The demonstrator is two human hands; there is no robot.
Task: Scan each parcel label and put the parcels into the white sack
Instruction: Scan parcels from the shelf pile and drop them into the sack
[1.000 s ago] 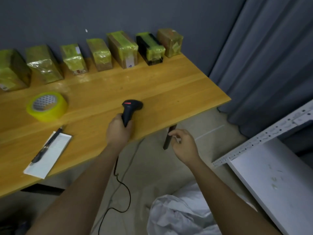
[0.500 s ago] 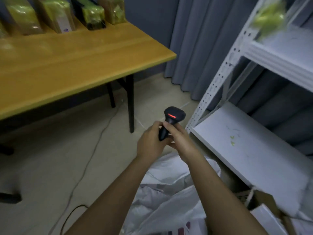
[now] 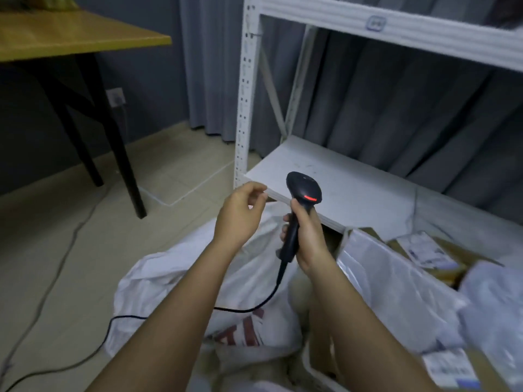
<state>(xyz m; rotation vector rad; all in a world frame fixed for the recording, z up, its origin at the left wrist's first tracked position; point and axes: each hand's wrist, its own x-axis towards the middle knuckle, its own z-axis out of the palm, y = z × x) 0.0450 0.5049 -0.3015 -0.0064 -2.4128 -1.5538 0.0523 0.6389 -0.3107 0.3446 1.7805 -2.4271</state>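
Head view, right hand gripping barcode scanner, left hand loosely curled, empty, above white sack

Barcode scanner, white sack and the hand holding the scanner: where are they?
barcode scanner (image 3: pixel 304 188), head view, on its black head.
white sack (image 3: pixel 169 281), head view, on its crumpled left side.
right hand (image 3: pixel 308 233), head view, on its back.

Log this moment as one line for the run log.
right hand grips black handheld barcode scanner | left hand free, holds nothing | crumpled white sack below | no parcel in hand
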